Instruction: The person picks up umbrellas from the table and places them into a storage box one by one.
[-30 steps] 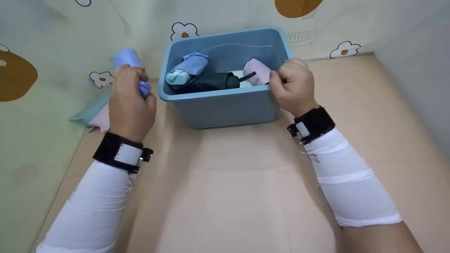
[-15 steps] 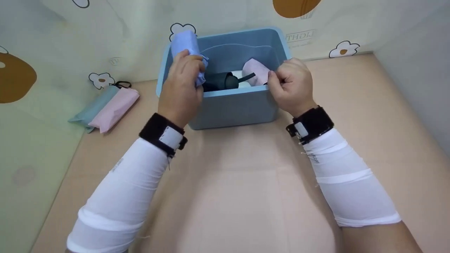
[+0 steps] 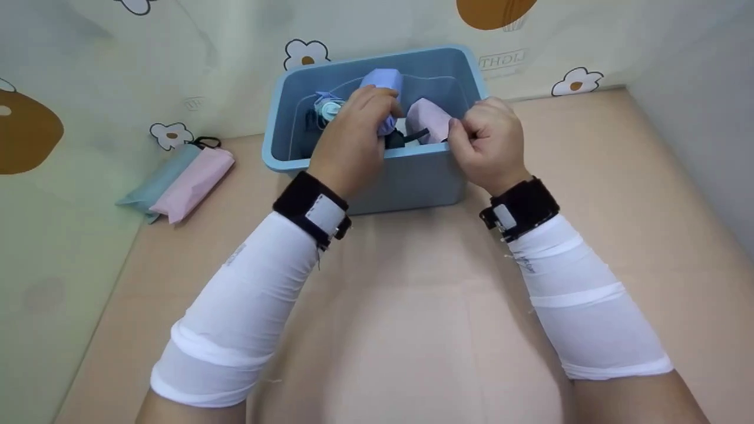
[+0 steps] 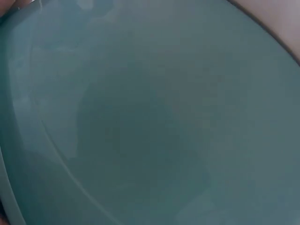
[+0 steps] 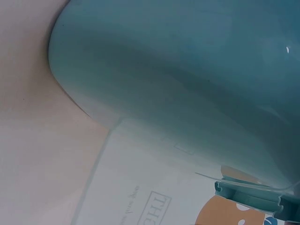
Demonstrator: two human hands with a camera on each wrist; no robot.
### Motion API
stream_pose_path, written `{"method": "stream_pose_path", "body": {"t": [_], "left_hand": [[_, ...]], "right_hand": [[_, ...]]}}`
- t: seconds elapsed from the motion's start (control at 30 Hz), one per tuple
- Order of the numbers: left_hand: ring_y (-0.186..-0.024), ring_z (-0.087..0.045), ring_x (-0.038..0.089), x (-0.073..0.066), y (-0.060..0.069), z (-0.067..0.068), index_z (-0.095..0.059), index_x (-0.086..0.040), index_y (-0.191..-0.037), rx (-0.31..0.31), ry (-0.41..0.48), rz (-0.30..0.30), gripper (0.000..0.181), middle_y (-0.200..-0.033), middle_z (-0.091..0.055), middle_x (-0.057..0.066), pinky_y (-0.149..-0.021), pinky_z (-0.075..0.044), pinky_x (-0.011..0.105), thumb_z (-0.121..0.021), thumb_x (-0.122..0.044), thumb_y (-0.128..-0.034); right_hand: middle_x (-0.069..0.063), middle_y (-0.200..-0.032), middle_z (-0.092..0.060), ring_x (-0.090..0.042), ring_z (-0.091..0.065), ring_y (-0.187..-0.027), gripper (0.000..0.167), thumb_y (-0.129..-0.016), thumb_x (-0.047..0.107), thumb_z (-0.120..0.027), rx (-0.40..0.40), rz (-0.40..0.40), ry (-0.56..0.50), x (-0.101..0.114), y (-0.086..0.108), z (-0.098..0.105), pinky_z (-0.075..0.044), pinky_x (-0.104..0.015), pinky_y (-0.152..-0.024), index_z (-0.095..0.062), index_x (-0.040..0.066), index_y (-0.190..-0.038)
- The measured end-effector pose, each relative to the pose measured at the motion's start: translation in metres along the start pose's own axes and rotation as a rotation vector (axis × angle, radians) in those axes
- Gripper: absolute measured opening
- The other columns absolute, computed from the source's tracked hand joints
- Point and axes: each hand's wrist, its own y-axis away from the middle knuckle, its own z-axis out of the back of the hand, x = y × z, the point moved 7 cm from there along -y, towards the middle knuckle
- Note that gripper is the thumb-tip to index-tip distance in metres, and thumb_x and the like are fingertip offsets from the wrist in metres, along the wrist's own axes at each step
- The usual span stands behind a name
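Observation:
My left hand (image 3: 352,138) is over the blue plastic bin (image 3: 406,182) in the head view, gripping a folded umbrella in a periwinkle-blue sleeve (image 3: 384,79). Its lower part is hidden by the fingers. My right hand (image 3: 492,144) holds the bin's rim at the front right corner, fingers curled over it. Inside the bin lie a pink-covered umbrella (image 3: 429,119) on the right and a dark folded umbrella, whose strap (image 3: 418,135) sticks out. A light-teal umbrella end (image 3: 330,110) shows left of my left hand. In both wrist views, the bin wall (image 4: 187,117) fills most of the picture.
A teal-sleeved umbrella (image 3: 162,176) and a pink-sleeved umbrella (image 3: 191,185) lie side by side on the peach-coloured tabletop (image 3: 406,330), left of the bin. Behind the bin hangs a flower-patterned sheet (image 3: 235,65). A grey-white wall surface (image 3: 701,123) stands on the right.
My left hand has carried the periwinkle umbrella rightward, from beside the bin to over its middle. The pair on the tabletop came into fuller view. My right hand has stayed on the rim.

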Motion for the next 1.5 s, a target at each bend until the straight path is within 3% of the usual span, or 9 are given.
{"method": "stream_pose_path", "body": {"t": [0.27,0.43,0.7,0.83,1.03,1.13,1.23,1.33,1.5], "left_hand": [[-0.128,-0.056,0.010,-0.003,-0.013,-0.015,-0.055,-0.022,-0.141,0.268,0.049,0.144,0.036,-0.151,-0.055,-0.005,-0.117,-0.045,0.028,-0.047,-0.007,-0.1091],[-0.127,-0.057,0.012,-0.005,-0.015,-0.023,-0.050,-0.023,-0.148,0.355,0.052,0.129,0.036,-0.147,-0.056,-0.003,-0.115,-0.047,0.032,-0.045,-0.029,-0.1131],[-0.164,-0.019,0.017,-0.009,-0.005,-0.036,-0.029,-0.034,-0.167,0.517,-0.162,0.110,0.077,-0.174,-0.024,-0.009,-0.129,-0.028,0.047,-0.028,-0.077,-0.1023],[-0.156,-0.039,0.018,-0.010,0.000,-0.036,-0.034,-0.032,-0.165,0.413,-0.264,0.075,0.081,-0.167,-0.041,-0.006,-0.123,-0.039,0.045,-0.028,-0.080,-0.1005],[-0.139,-0.061,0.018,-0.009,0.031,-0.032,-0.046,-0.022,-0.160,0.043,-0.426,-0.176,0.068,-0.158,-0.055,-0.002,-0.114,-0.049,0.040,-0.039,-0.064,-0.1068],[-0.142,-0.057,0.021,0.010,0.057,-0.025,-0.049,-0.021,-0.158,-0.109,-0.432,-0.233,0.059,-0.157,-0.056,-0.001,-0.118,-0.043,0.044,-0.051,-0.051,-0.1069],[-0.149,-0.049,0.026,0.042,0.080,-0.012,-0.048,-0.020,-0.158,-0.176,-0.390,-0.196,0.060,-0.162,-0.052,0.002,-0.123,-0.035,0.051,-0.062,-0.039,-0.1040],[-0.156,-0.039,0.031,0.085,0.099,0.006,-0.043,-0.019,-0.161,-0.187,-0.334,-0.057,0.066,-0.167,-0.043,0.007,-0.125,-0.028,0.059,-0.067,-0.033,-0.1009],[-0.163,-0.019,0.038,0.171,0.130,0.034,-0.027,-0.020,-0.168,-0.086,-0.278,0.298,0.079,-0.176,-0.022,0.012,-0.128,-0.016,0.065,-0.065,-0.041,-0.1011]], "right_hand": [[-0.008,-0.053,-0.034,-0.031,-0.038,-0.060,0.044,-0.089,0.013,-0.060,0.003,0.000,0.008,0.001,-0.001,0.001,-0.021,-0.032,-0.065,-0.041,0.002,-0.052],[-0.008,-0.053,-0.034,-0.030,-0.037,-0.059,0.043,-0.089,0.013,-0.060,0.007,-0.004,0.014,0.001,0.000,0.001,-0.021,-0.032,-0.064,-0.041,0.001,-0.052],[-0.011,-0.052,-0.036,-0.032,-0.038,-0.059,0.044,-0.091,0.011,-0.060,0.012,0.013,-0.009,0.005,0.000,-0.006,-0.021,-0.031,-0.064,-0.042,0.001,-0.052],[-0.011,-0.053,-0.037,-0.032,-0.040,-0.061,0.044,-0.091,0.014,-0.061,0.018,-0.002,-0.020,0.004,0.000,-0.005,-0.022,-0.031,-0.065,-0.044,0.000,-0.052],[-0.013,-0.053,-0.037,-0.028,-0.039,-0.062,0.045,-0.090,0.015,-0.061,0.012,-0.039,-0.006,-0.002,0.001,0.004,-0.021,-0.031,-0.066,-0.045,-0.001,-0.052],[-0.013,-0.053,-0.036,-0.022,-0.037,-0.063,0.045,-0.090,0.015,-0.061,0.012,-0.057,0.006,-0.005,0.002,0.008,-0.021,-0.030,-0.066,-0.043,-0.002,-0.051],[-0.013,-0.053,-0.036,-0.016,-0.035,-0.064,0.046,-0.089,0.015,-0.060,0.009,-0.070,0.008,-0.006,0.003,0.010,-0.020,-0.030,-0.066,-0.042,-0.002,-0.051],[-0.013,-0.053,-0.035,-0.014,-0.034,-0.065,0.046,-0.089,0.015,-0.060,0.012,-0.078,0.004,-0.006,0.003,0.007,-0.020,-0.030,-0.066,-0.041,-0.002,-0.051],[-0.012,-0.053,-0.035,-0.013,-0.035,-0.066,0.046,-0.089,0.014,-0.060,0.017,-0.084,-0.006,-0.003,0.003,0.001,-0.020,-0.030,-0.066,-0.041,-0.002,-0.051]]}}
